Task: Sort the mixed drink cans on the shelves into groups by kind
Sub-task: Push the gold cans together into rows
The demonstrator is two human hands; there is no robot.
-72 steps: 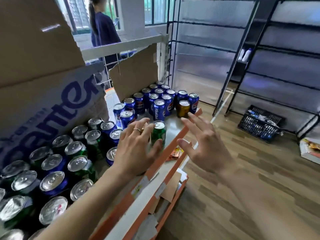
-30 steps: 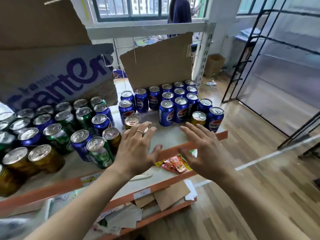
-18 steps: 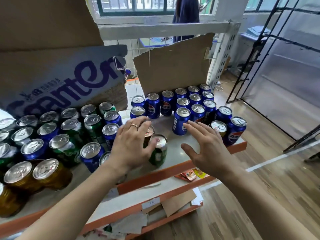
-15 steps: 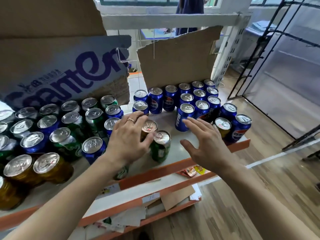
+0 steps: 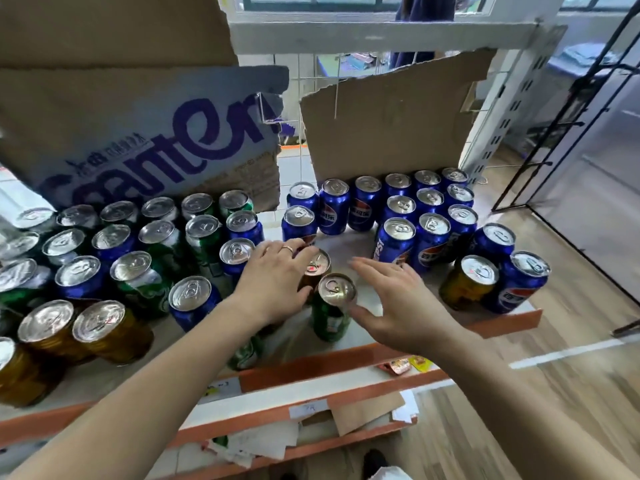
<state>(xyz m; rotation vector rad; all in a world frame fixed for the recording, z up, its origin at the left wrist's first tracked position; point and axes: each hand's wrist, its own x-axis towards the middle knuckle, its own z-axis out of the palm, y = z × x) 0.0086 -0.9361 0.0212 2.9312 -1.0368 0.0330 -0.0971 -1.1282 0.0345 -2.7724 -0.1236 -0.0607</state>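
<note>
Blue cans (image 5: 431,233) stand mostly grouped on the right, the left cluster (image 5: 133,271) is unsorted, and the left hand (image 5: 273,284) and right hand (image 5: 398,303), fingers spread, flank a green can (image 5: 330,313).

The left hand (image 5: 273,282) covers most of the brown can (image 5: 318,266) so its grip cannot be judged, the forearm (image 5: 194,358) hides all but the foot of a green can (image 5: 244,353), the gold can (image 5: 8,375) at far left runs off the edge, and the shelf tags (image 5: 218,386) are too small to read.
</note>
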